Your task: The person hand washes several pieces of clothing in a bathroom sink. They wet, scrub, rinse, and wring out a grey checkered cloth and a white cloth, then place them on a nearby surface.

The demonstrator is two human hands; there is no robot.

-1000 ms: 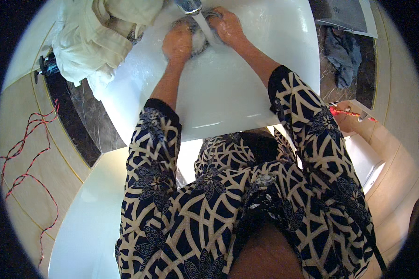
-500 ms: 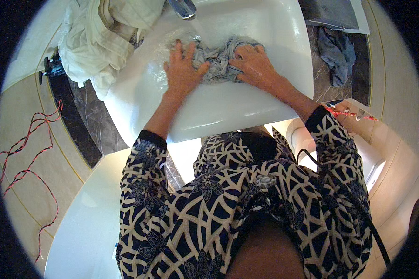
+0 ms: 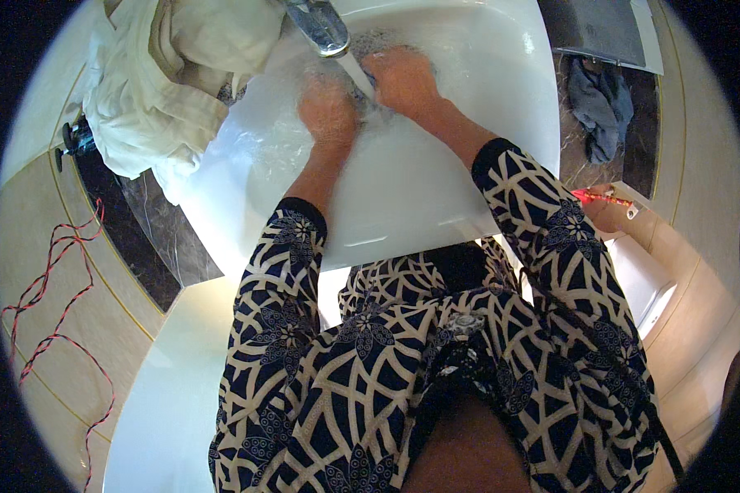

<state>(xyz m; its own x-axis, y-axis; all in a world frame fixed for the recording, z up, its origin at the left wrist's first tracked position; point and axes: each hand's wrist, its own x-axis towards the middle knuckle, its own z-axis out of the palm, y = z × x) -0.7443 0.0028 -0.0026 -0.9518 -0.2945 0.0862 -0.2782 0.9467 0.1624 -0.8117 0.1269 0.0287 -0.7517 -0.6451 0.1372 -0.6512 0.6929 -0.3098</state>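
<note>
Splashes and a sliding pile were the likely troubles at the white basin (image 3: 415, 193)

The stream (image 3: 355, 74) from the tap (image 3: 321, 31) fell between the left hand (image 3: 329, 107) and the right hand (image 3: 407, 80), at the frame's upper centre. A raised wrist or fold of fabric catching it could have thrown water over the rim. The cream cloth (image 3: 160, 107), upper left, overhung the basin's side; a tug or its own weight might have slid it into the wet.

What looked like grey cloth (image 3: 376, 39) lay in the basin, upper centre, by the right hand: only a mottled, soaked patch showed, its outline lost in ripples. Both hands bent downward, fingertips hidden; whether they gripped or spread could not be told.
</note>
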